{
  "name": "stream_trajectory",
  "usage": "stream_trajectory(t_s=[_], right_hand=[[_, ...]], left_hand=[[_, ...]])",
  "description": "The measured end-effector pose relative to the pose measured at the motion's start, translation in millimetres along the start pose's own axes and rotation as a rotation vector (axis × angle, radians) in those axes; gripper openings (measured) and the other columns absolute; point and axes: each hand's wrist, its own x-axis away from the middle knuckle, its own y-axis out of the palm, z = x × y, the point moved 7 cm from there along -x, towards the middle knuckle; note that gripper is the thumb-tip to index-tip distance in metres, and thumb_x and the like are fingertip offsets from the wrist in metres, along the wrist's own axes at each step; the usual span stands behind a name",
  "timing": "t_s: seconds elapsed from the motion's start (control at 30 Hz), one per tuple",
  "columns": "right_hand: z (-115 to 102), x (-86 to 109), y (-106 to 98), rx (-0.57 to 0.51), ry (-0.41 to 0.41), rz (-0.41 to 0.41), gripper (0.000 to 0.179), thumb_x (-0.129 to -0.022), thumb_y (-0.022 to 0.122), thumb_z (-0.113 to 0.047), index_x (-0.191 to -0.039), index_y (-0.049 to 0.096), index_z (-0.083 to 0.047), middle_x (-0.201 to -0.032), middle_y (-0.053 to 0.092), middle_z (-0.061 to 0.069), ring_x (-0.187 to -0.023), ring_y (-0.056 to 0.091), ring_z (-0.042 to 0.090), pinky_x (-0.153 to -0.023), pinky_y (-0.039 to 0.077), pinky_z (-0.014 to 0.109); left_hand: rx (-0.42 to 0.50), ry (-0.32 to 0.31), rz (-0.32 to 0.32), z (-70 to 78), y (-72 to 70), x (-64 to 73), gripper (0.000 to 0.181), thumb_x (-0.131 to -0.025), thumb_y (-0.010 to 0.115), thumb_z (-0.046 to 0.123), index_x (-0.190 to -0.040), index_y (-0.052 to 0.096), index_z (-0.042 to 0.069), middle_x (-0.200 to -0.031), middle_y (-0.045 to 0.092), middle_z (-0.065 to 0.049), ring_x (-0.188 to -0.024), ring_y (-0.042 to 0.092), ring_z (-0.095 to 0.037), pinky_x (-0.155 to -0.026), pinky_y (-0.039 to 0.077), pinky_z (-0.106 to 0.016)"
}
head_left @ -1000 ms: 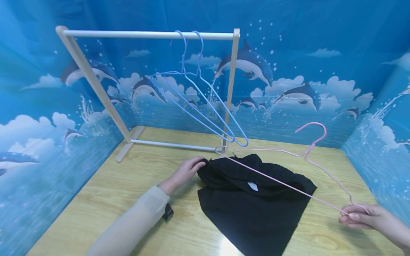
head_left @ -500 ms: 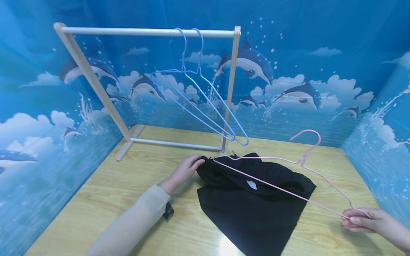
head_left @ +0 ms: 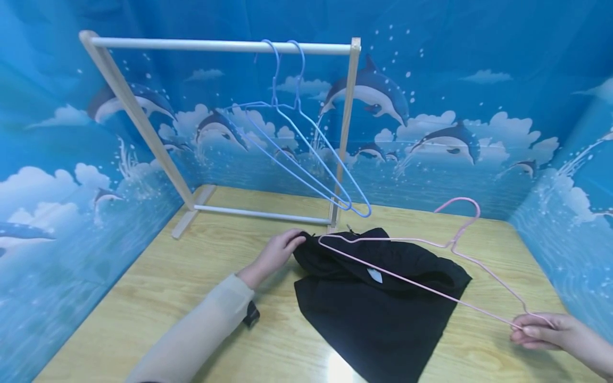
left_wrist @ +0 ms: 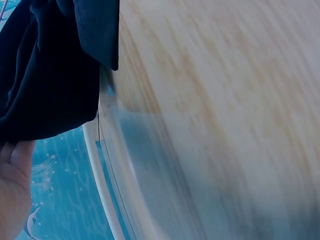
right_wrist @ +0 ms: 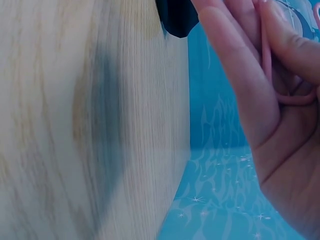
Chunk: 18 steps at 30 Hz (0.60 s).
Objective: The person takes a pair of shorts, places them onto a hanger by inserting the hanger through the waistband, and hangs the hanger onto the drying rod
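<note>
Fingers (head_left: 293,234) grip on both sides. On the table (head_left: 191,260) stands the rack (head_left: 191,44); before it lies the black garment (head_left: 369,330), its edge pinched by the left hand (head_left: 274,254), probably to steady the opening. The right hand (head_left: 543,331) holds the pink hanger (head_left: 452,243) by one corner, so its far end reaches over the garment. Two blue hangers (head_left: 275,90) hang by their hooks from the rack.

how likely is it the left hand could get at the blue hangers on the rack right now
Probably yes, if it lets go: the left hand holds an edge of the black garment, but nothing visible stands between that hand and the blue hangers, which hang from the rack.
</note>
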Motion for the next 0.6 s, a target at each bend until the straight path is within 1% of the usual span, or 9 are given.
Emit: stream_trajectory(t_s=[0.1,0.23,0.4,0.5,0.6], right_hand=[[-1.5,1.0,0.7,0.000,-0.011,-0.001,0.043,-0.104,0.032,0.000,-0.114,0.066,-0.024,-0.109,0.072,0.001,-0.103,0.068,0.010,-0.088,0.054,0.023],[-2.6,2.3,0.4,-0.005,0.004,0.021,0.041,-0.104,0.034,0.000,-0.112,0.066,-0.025,-0.108,0.073,0.001,-0.102,0.069,0.010,-0.087,0.055,0.022],[-5.6,3.4,-0.4,0.030,-0.005,0.035,0.042,-0.103,0.035,0.000,-0.112,0.067,-0.026,-0.107,0.073,-0.001,-0.101,0.069,0.009,-0.087,0.055,0.022],[-7.4,3.8,-2.5,0.047,0.000,0.053,0.041,-0.103,0.036,-0.001,-0.111,0.067,-0.027,-0.106,0.073,-0.002,-0.100,0.069,0.008,-0.085,0.055,0.022],[-8.6,3.6,-5.6,0.067,0.038,0.082,0.036,-0.104,0.038,-0.003,-0.111,0.066,-0.024,-0.105,0.074,-0.002,-0.099,0.069,0.007,-0.084,0.056,0.022]], left_hand=[[0.010,-0.011,0.000,0.1,-0.3,-0.4,0.032,-0.099,0.055,0.020,-0.122,0.063,-0.001,-0.122,0.066,-0.017,-0.117,0.060,-0.033,-0.101,0.046,-0.046],[0.013,-0.013,-0.002,0.5,-0.7,-1.2,0.032,-0.099,0.054,0.020,-0.122,0.063,-0.001,-0.122,0.066,-0.017,-0.117,0.060,-0.032,-0.101,0.047,-0.046],[0.013,-0.019,-0.005,1.5,-1.3,-1.7,0.033,-0.099,0.054,0.021,-0.123,0.062,-0.001,-0.123,0.065,-0.018,-0.117,0.060,-0.033,-0.102,0.046,-0.047],[-0.003,0.003,0.000,4.2,-1.5,-2.7,0.033,-0.099,0.055,0.021,-0.122,0.063,-0.001,-0.122,0.066,-0.017,-0.116,0.061,-0.033,-0.101,0.047,-0.047],[-0.017,0.029,0.005,7.0,-1.0,-3.9,0.032,-0.099,0.056,0.021,-0.121,0.064,0.000,-0.119,0.067,-0.017,-0.114,0.062,-0.032,-0.099,0.048,-0.046]])
